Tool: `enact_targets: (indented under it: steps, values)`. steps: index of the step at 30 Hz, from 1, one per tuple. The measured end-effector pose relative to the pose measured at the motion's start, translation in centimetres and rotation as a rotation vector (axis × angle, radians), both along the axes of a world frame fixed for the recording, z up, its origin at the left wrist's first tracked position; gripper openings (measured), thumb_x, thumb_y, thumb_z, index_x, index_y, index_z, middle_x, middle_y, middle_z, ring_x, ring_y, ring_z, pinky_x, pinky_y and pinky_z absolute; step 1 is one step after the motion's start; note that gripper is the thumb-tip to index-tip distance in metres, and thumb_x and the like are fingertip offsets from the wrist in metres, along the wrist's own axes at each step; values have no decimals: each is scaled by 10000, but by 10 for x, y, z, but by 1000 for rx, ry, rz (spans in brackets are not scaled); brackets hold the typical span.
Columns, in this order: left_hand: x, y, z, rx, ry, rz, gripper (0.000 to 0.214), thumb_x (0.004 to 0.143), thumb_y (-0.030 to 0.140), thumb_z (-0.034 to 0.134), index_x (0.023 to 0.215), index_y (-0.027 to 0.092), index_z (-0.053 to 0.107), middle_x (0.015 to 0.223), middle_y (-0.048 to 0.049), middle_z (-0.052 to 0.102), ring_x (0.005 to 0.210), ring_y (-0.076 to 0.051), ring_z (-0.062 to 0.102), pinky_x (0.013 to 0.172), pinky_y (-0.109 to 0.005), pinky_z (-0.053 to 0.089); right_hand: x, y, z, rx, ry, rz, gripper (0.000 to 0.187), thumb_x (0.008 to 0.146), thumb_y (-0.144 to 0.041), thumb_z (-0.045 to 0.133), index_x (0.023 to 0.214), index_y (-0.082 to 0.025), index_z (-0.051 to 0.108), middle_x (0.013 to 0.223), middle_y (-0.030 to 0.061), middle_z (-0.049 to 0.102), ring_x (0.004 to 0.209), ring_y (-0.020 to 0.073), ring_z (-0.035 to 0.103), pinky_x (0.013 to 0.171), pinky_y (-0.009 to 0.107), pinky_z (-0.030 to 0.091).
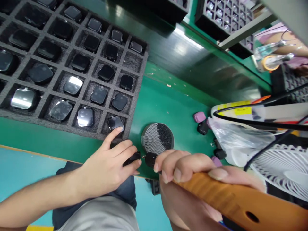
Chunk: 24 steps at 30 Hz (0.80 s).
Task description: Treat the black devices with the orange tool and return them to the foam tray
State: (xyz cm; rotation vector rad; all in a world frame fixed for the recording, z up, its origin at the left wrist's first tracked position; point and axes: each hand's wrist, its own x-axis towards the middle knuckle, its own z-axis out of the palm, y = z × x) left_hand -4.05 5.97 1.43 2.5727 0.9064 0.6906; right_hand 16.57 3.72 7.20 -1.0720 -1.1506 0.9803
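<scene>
My left hand (115, 163) is closed around a small black watch-like piece (132, 158), mostly hidden by the fingers. Its index finger reaches out to a dark square watch (116, 123) in the near corner cell of a grey foam tray (102, 123). My right hand (190, 166) grips an orange ribbed electric screwdriver (216, 195) close to the camera. The tool's black nose (150, 159) points left, its small tip near the black piece. Just beyond both hands sits a round grey dish (149, 141) with a perforated surface and tiny dark bits on one side.
Several watches fill most cells of the tray. Pink and black small cases (199, 116) lie to the right, near a clear plastic bag (240, 134) and a white fan (286, 173). Black cables (264, 122) cross there. Another person's arm (286, 43) shows behind a metal ledge.
</scene>
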Motion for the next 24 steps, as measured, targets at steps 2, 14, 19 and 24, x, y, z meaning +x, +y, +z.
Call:
enact_targets:
  steps: [2, 14, 19, 24]
  values:
    - [0, 0, 0, 3, 0, 0, 202, 1106, 343, 683, 1248, 230, 772, 1246, -59, 747, 1287, -239, 650, 1437, -631, 93, -4, 1, -1, 57, 25, -48, 330, 1011, -541, 706, 1240, -326, 607, 880, -25, 647, 668, 196, 626, 605, 474, 576]
    - [-1, 0, -2, -3, 8, -3, 182, 1106, 304, 662, 1235, 238, 773, 1245, -59, 744, 1287, -239, 643, 1440, -634, 84, -14, 7, -1, 80, 35, -38, 479, 1052, -729, 472, 1251, -319, 620, 843, -5, 626, 649, 203, 604, 584, 443, 553]
    - [0, 1, -2, 10, 7, -1, 187, 1110, 332, 663, 1224, 232, 772, 1226, -62, 743, 1265, -240, 651, 1435, -636, 99, -10, 5, -5, 58, 7, -50, 363, 1013, -628, 657, 1253, -360, 607, 828, -24, 586, 627, 192, 565, 596, 430, 551]
    - [-1, 0, -3, 13, 8, 0, 173, 1093, 287, 672, 1224, 242, 775, 1251, -63, 743, 1272, -244, 649, 1429, -645, 98, -7, 3, -6, 55, -45, 1, 410, 978, -675, 666, 1267, -390, 608, 813, -18, 573, 621, 211, 562, 592, 462, 561]
